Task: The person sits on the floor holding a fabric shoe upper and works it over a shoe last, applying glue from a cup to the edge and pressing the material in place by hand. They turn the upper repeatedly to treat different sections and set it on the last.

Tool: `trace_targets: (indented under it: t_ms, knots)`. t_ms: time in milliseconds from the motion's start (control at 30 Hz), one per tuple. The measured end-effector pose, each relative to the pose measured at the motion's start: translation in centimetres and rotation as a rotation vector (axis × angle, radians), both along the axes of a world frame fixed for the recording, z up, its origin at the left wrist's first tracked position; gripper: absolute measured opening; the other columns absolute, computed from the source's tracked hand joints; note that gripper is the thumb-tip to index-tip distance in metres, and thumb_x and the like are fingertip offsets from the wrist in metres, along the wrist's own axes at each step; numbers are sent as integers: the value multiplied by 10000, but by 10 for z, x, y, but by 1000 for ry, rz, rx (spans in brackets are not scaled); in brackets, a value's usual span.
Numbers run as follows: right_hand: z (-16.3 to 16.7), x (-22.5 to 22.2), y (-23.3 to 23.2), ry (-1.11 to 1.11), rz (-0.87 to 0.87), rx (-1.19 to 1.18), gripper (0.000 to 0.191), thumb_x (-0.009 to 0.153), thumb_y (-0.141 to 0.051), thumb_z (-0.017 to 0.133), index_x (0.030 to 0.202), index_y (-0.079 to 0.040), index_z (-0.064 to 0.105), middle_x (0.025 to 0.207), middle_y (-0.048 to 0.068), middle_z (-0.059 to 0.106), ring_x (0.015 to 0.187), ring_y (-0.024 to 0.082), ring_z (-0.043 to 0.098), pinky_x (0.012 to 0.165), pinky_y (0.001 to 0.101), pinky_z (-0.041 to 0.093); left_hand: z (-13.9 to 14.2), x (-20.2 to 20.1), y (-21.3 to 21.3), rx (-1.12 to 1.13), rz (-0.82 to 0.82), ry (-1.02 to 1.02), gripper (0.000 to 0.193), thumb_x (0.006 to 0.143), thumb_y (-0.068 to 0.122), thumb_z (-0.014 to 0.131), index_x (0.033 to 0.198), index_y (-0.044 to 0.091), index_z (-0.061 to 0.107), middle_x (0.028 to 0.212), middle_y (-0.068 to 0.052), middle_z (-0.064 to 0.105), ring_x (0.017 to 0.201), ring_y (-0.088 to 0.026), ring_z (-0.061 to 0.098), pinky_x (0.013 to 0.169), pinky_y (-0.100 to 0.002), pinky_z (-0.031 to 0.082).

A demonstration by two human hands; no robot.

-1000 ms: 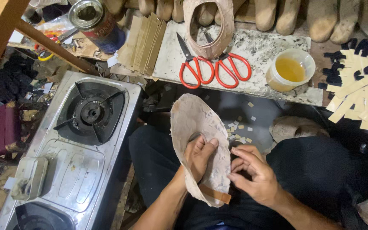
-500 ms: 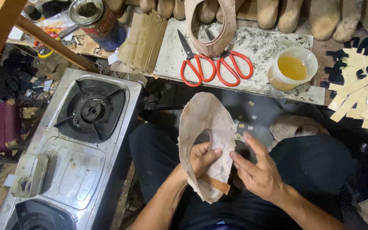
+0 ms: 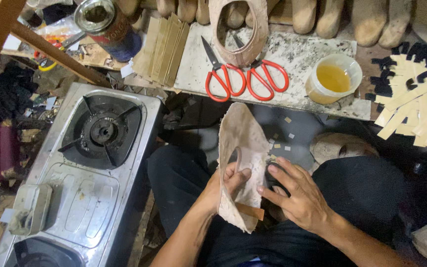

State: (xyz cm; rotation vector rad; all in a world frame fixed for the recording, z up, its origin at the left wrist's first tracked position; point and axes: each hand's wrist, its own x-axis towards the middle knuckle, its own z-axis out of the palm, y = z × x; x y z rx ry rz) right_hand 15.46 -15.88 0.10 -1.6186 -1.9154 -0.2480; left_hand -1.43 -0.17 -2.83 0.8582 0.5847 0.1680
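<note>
**Leather upper gripped over the lap**

Held over the lap, between dark-trousered knees: a pale, mottled leather upper (image 3: 243, 148), pointed-oval in shape, rough and blotchy on the visible side, standing tilted with its tip toward the slab. Gripped by the left hand (image 3: 228, 185), fingers curled closed around the inner edge of the oval opening, thumb over the rim. Pressed from the other side by the right hand (image 3: 300, 198), fingers spread and half-bent, fingertips touching the leather's edge; not fully closed. Tucked at the lower end of the upper, a short tan strip (image 3: 249, 211), flat and smooth.

On the speckled stone slab (image 3: 302, 59): a clear plastic cup (image 3: 333, 79), partly filled with amber liquid. Just beside it, two red-handled scissors (image 3: 245, 76), blades crossing under a second leather upper (image 3: 238, 29) with an oval cut-out. Left of the slab, a stack of flat tan card pieces (image 3: 163, 47), ridged like folded board.

Top left, a round tin (image 3: 106, 24), lid off, dark inside, contents too dim to tell.

Far right, a heap of cream strips (image 3: 418, 104) lying criss-cross over black scraps.

At left, a steel gas stove (image 3: 85, 178), dull and stained, with a black round burner and pan supports. Resting on its front corner, a small grimy rectangular box (image 3: 29, 207), contents unclear.

Along the top edge, a row of beige rounded lasts (image 3: 342, 17), matte and worn.
</note>
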Motion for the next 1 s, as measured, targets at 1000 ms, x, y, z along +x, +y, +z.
trace_targets:
  t_ms: [1000]
  knots:
    - [5, 0, 10, 181, 22, -168, 588, 724, -105, 799, 1293, -165, 663, 1564, 218, 331, 1489, 483, 257, 1158, 572, 321, 3, -2, 9, 160, -13, -219, 296, 1106, 201, 522, 1294, 2, 634, 1084, -34, 698, 952, -107, 651, 825, -286, 547]
